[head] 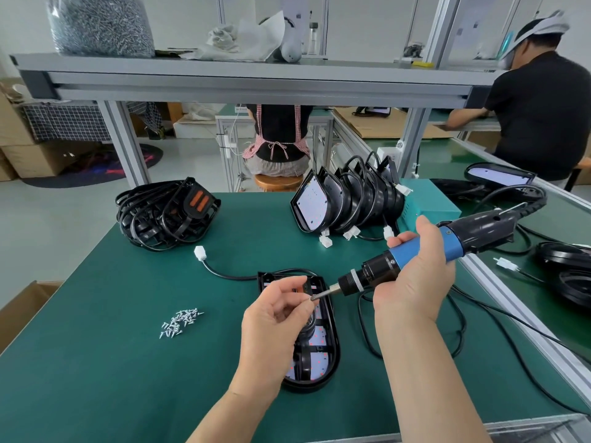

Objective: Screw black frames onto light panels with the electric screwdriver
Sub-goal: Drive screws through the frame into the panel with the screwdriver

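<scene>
Right hand (415, 276): fingers and thumb wrapped fully round the blue barrel of the electric screwdriver (380, 271); tool held slanted, nose down and to the left, its cord trailing off to the right.
Left hand (271, 318): thumb and forefinger closed to a pinch at the tip of the bit (323, 294) – whether a screw sits between them is too small to tell; other fingers loosely curled.
Light panel (316, 338): lying flat on the green table (96, 346), directly under both hands; a black frame (334, 346) sits around its edge.
Bit tip: above the panel's upper half – contact with it cannot be told.
Loose screws (180, 321): small heap on the table, left of the panel, apart from it.
Spare frames (160, 215): tangled pile at the far left.
Waiting panels (339, 199): standing in a row at the far right.
</scene>
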